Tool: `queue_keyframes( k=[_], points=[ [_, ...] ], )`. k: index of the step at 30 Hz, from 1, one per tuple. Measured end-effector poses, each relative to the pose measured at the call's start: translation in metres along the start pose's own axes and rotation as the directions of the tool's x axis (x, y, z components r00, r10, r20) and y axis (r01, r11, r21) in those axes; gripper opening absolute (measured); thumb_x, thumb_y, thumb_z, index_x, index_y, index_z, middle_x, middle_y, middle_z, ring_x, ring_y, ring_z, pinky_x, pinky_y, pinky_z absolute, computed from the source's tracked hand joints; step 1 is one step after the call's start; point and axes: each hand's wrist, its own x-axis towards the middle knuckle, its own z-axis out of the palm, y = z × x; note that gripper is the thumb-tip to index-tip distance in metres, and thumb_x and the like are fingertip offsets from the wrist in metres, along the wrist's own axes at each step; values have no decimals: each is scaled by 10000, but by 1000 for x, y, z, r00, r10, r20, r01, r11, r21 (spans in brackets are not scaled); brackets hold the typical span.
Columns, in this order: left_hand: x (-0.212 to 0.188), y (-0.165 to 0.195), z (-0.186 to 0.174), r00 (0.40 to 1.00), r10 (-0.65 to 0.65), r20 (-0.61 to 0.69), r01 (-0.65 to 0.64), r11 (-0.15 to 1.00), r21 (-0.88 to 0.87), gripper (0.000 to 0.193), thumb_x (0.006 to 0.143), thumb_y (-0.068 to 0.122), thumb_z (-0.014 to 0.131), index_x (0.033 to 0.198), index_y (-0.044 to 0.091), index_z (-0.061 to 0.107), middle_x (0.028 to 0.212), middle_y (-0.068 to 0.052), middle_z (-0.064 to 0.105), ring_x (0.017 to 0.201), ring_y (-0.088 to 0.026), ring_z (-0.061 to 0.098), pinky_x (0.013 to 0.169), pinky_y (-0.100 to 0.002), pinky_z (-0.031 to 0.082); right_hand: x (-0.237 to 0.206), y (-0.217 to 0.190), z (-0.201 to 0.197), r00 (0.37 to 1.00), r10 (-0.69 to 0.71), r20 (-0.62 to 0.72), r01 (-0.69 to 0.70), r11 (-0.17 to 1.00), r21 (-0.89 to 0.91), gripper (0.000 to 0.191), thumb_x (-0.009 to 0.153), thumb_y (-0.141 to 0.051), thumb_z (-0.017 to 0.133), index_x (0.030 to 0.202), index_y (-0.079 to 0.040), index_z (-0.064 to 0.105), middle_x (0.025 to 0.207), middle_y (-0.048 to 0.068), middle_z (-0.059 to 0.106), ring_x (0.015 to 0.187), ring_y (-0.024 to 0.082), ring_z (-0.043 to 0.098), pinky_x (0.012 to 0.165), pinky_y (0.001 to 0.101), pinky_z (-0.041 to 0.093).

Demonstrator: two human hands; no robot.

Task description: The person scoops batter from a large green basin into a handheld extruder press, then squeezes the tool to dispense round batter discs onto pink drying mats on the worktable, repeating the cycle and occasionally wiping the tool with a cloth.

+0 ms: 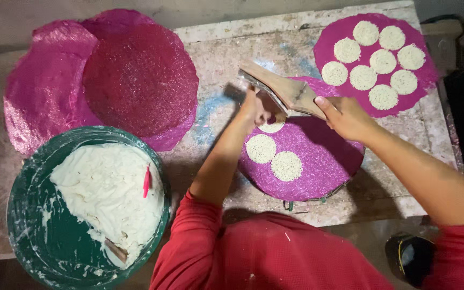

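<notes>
My right hand (346,115) grips a wooden hinged press (281,90), held tilted above a round pink woven mat (318,161). My left hand (258,107) reaches under the press, its fingers at a white noodle disc (271,127) on the mat. Two more white noodle discs (260,149) (287,166) lie on the same mat, nearer me. What the left fingers pinch is hidden by the press.
A green basin (38,236) with white dough (108,193) and a red stick (146,181) sits at front left. A stack of pink mats (135,75) lies at back left. Another pink mat (425,80) at back right carries several noodle discs. All rest on a worn table (226,48).
</notes>
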Motion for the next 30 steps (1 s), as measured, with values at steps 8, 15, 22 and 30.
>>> queue_keyframes(
  k=[8,15,22,30],
  points=[
    [-67,-49,-28,764,631,137,-367,249,896,740,1036,560,266,1603,87,307,996,-69,814,740,-251,686,724,-388,536,-35,-21,8,963,-116,-244,160,973,168,631,1050,-584,495,979,15,681,698,136,635,664,244,616,596,448,482],
    [-301,-1,-28,393,789,472,-777,10,630,507,987,417,451,1417,148,468,926,-111,757,773,-311,696,698,-431,534,-141,-160,-8,671,-733,114,728,622,-289,653,695,-678,689,901,-60,735,603,103,653,538,253,662,527,413,525],
    [-507,4,-81,751,277,600,-650,148,745,364,936,298,566,1280,179,558,816,-145,711,729,-356,687,635,-460,515,-179,-327,18,-345,-886,309,927,-373,-37,618,836,-685,730,817,-83,590,678,72,539,587,291,576,506,431,419],
    [-591,-84,-224,873,426,236,-311,113,944,391,935,213,628,1325,232,631,771,-143,689,697,-351,693,609,-459,520,-204,-411,150,-328,-762,559,641,255,724,426,1080,-412,524,907,-24,561,776,124,576,747,352,636,649,444,466]
  ],
)
